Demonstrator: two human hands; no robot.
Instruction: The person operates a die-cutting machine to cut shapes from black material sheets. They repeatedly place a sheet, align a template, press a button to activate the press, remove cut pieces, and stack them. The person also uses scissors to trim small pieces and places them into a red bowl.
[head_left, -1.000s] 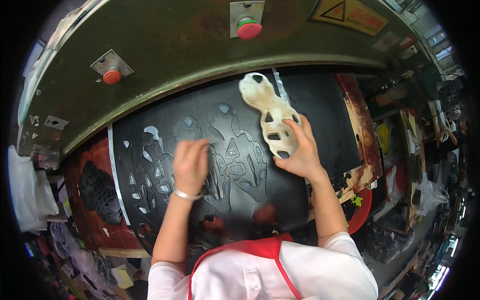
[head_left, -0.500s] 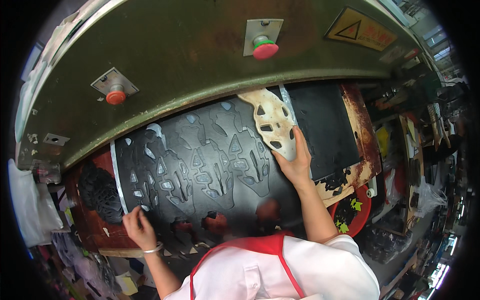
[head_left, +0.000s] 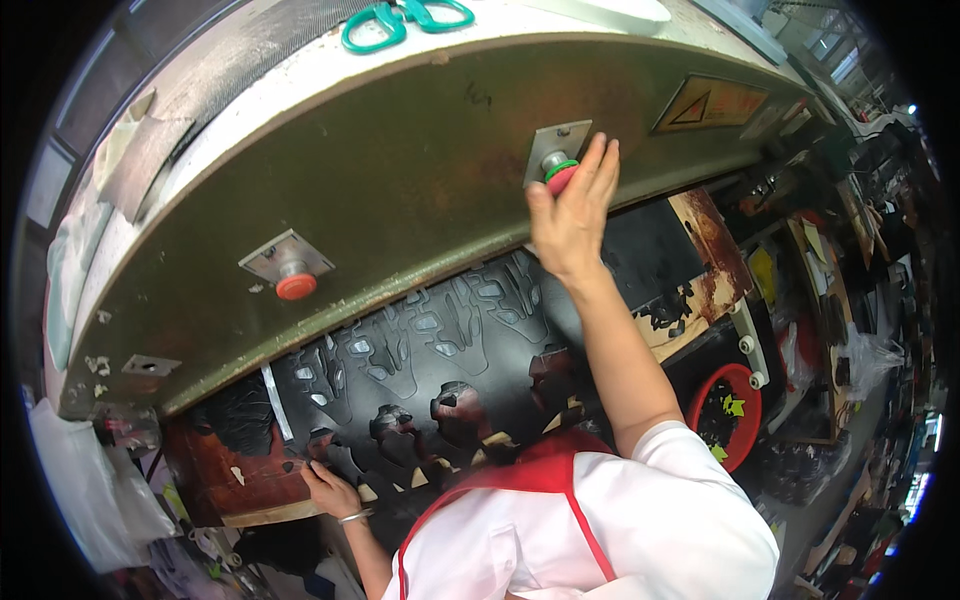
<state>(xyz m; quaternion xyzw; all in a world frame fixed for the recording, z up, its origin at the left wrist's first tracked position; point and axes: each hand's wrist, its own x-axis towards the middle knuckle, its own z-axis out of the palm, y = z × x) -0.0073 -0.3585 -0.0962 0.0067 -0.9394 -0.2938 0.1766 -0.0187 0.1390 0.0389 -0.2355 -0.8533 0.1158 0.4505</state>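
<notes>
The right grip (head_left: 572, 225) straddles the green-ringed red button (head_left: 561, 181)

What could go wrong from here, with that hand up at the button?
The right hand is at the pink button; if pressing it moves the green machine, the left hand, by the edge of the black sheet, might be caught. The sheet has large holes along its near side and could tear if pulled. The teal scissors lie at the machine's top front edge and might fall if jolted.
</notes>
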